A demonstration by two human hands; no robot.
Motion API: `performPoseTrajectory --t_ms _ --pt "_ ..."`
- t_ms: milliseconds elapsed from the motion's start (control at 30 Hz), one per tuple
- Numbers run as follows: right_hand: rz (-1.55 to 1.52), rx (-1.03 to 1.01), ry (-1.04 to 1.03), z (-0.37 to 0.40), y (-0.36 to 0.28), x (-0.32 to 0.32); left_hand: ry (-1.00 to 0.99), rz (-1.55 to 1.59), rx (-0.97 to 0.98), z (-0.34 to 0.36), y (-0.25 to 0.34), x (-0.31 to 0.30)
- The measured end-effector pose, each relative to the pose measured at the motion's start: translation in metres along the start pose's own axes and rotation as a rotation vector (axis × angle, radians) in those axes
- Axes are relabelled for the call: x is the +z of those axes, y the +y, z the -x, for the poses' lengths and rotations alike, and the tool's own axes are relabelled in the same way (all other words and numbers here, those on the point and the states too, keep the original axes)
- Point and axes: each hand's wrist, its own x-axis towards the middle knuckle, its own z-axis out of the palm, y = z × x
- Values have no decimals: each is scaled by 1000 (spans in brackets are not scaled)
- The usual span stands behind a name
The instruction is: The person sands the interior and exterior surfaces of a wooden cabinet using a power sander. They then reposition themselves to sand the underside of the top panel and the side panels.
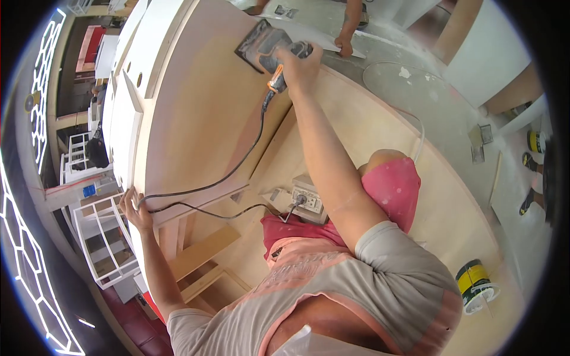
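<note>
Workshop floor [392,95], pale and marked with white patches, occupies the upper right of the frame. Curved panel [202,118] stands at upper left, meeting a pale board [368,113] beneath the person. Power sander [273,50] is at upper centre, its pad appearing to bear on the panel near its upper end. Hands are well apart. Right hand [301,68] is wrapped firmly round the sander body. Left hand [136,210] is at the panel's edge, centre left, with the black cord [228,175] passing at the fingers; whether it pinches the cord cannot be determined.

Assessment: good working calls for the pad held flat, light even pressure, overlapping passes, and care not to dig at the rim. Cord slack is best kept off the pad's path.

Count: one sander; one cord; one curved panel; one socket box [313,204], lower centre; two yellow-banded cans, namely a lower can [473,276] at lower right and an upper can [536,141] at right. One co-worker's hand [343,46] shows distinctly at top centre.
</note>
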Motion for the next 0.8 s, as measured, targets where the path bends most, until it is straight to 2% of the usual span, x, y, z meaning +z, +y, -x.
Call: performPoseTrajectory --t_ms 67,200,267,400,467,500,567,600,667,700,767,800 --pt "93 -162 14 0 -16 8 0 -9 6 1 -3 0" --pt "62 -174 39 4 -17 12 -3 -25 7 0 -1 -1" --pt "24 61 98 2 -19 7 -7 -25 22 -1 -5 0" --pt "90 132 112 -8 -31 6 -14 -38 0 1 -10 0" --pt "-23 8 64 -8 -37 12 -13 -36 34 1 -5 -2" --pt "-25 13 51 -7 -42 16 -19 -31 73 0 -2 -4" --pt "10 -158 17 -4 -52 25 -11 -11 46 1 2 -3" --pt "7 -153 12 1 -59 29 -6 22 27 0 3 -3" --pt "56 -376 -52 18 -70 33 -17 24 35 0 1 -4" --pt "57 -371 -48 25 -64 33 -29 14 16 0 1 -5" --pt "195 -705 -93 30 -47 32 -31 20 7 -4 2 -2" --pt "198 -717 -87 30 -46 30 -26 18 15 -3 0 -2"
